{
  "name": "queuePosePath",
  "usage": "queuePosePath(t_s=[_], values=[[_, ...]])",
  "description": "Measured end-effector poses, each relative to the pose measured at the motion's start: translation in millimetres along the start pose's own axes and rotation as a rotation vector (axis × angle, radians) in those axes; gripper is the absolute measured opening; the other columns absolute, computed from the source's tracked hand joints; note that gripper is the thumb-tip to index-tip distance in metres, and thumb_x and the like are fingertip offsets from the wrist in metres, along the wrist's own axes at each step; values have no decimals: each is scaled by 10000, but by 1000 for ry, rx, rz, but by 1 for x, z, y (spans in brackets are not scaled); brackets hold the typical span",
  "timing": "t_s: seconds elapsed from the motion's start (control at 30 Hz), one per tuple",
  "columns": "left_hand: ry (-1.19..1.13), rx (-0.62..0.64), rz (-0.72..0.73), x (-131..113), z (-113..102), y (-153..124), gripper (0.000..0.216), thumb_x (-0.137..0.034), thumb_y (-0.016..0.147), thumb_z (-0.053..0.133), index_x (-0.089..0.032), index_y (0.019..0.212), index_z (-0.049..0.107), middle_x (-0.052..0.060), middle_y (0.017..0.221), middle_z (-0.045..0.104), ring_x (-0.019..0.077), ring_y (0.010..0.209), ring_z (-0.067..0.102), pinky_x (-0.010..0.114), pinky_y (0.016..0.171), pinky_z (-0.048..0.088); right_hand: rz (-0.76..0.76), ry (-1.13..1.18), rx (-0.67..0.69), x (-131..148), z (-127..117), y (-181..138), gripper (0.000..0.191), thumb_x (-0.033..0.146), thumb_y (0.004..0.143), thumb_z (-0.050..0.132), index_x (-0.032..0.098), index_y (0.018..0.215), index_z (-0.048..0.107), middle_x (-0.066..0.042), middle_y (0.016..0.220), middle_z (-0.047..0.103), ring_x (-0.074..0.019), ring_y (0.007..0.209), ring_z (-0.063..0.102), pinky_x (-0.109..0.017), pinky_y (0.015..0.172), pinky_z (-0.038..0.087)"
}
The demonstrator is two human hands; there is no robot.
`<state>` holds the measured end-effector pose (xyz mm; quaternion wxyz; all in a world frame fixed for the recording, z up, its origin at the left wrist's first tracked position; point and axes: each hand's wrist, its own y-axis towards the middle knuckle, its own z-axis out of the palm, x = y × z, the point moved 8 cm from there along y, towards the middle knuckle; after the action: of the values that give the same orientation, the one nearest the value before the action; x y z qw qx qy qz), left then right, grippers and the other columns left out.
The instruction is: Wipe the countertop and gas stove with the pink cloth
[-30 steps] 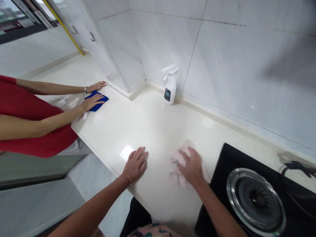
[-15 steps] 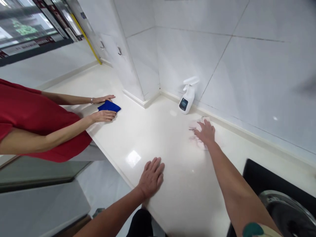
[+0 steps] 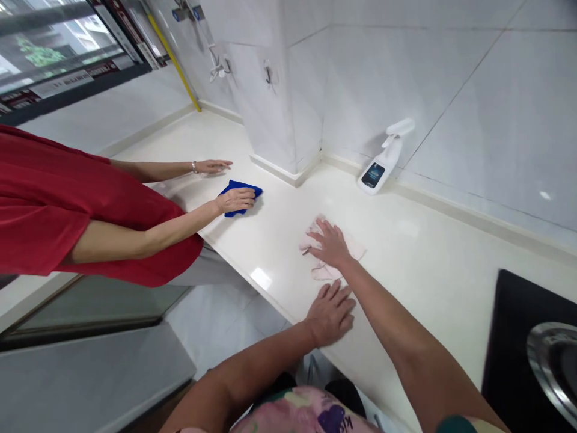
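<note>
We have the crumpled pink cloth on the worktop directly beneath our right hand, fingers spread flat, while our left hand lies splayed just to the cloth's near side.

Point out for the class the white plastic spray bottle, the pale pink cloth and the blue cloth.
White plastic spray bottle [image 3: 386, 159]: head view, on its white body.
Pale pink cloth [image 3: 326, 272]: head view, on its near part.
Blue cloth [image 3: 236, 184]: head view, on its far edge.
</note>
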<state>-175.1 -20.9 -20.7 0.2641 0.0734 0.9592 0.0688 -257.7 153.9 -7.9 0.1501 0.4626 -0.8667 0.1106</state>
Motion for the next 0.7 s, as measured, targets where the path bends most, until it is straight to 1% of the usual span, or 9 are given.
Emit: queuePosePath(t_s=[0.1,0.2,0.27,0.33,0.43,0.5,0.57,0.63,0.7], values=[[-197,-19,114,-10,-17,-28,329,-292,1008,520,-251,1283,696,122,1421,684,274,1486,493,518,1203,418,-71,29,15,39,17,-14,527,445,954,703,343,1465,630,-65,1770,243,-313,1632,170,-539,1293,83],[-378,-119,138,-9,-51,-72,327,-225,1019,493,-254,1289,675,112,1309,740,230,1351,612,451,1121,506,-140,79,30,79,37,-29,551,421,912,759,353,1447,644,-74,1763,260,-329,1626,186,-562,1291,82],[-424,-210,77,4,-78,-102,303,-198,1025,490,-254,1256,678,98,1223,769,214,1228,677,424,1053,546,-196,116,32,107,49,-42,571,426,890,783,362,1440,646,-77,1756,278,-334,1622,196,-573,1290,86],[-415,-311,-29,24,-103,-129,268,-197,1031,497,-253,1204,694,85,1135,786,203,1119,713,400,991,570,-266,146,41,137,60,-57,586,450,880,792,367,1440,641,-73,1754,284,-331,1623,190,-574,1292,84],[-362,-447,-181,55,-133,-158,233,-213,1036,515,-255,1153,712,67,1064,787,198,1036,731,382,935,591,-344,166,76,175,75,-82,567,457,897,773,354,1438,636,-67,1760,265,-320,1630,165,-563,1301,74],[-341,-485,-240,68,-145,-167,219,-211,1034,525,-256,1133,715,54,1040,778,187,1000,733,358,900,601,-352,169,75,192,80,-97,511,428,925,737,326,1419,649,-73,1755,275,-315,1631,159,-560,1308,73],[-339,-493,-251,73,-151,-166,203,-209,1030,535,-253,1113,715,48,1021,764,181,986,728,342,882,604,-327,166,46,198,81,-110,458,402,955,690,293,1399,661,-82,1743,303,-311,1630,161,-560,1315,80],[-338,-476,-223,72,-152,-159,200,-211,1029,538,-253,1107,717,53,1046,750,185,1020,717,351,914,599,-286,155,17,195,80,-122,472,411,959,676,259,1405,656,-100,1728,333,-316,1623,178,-559,1320,99],[-314,-452,-189,70,-150,-148,218,-214,1032,530,-260,1131,719,64,1115,732,193,1085,697,375,967,584,-228,141,-10,182,77,-135,554,430,930,710,231,1441,626,-121,1711,362,-328,1613,207,-557,1320,121]])
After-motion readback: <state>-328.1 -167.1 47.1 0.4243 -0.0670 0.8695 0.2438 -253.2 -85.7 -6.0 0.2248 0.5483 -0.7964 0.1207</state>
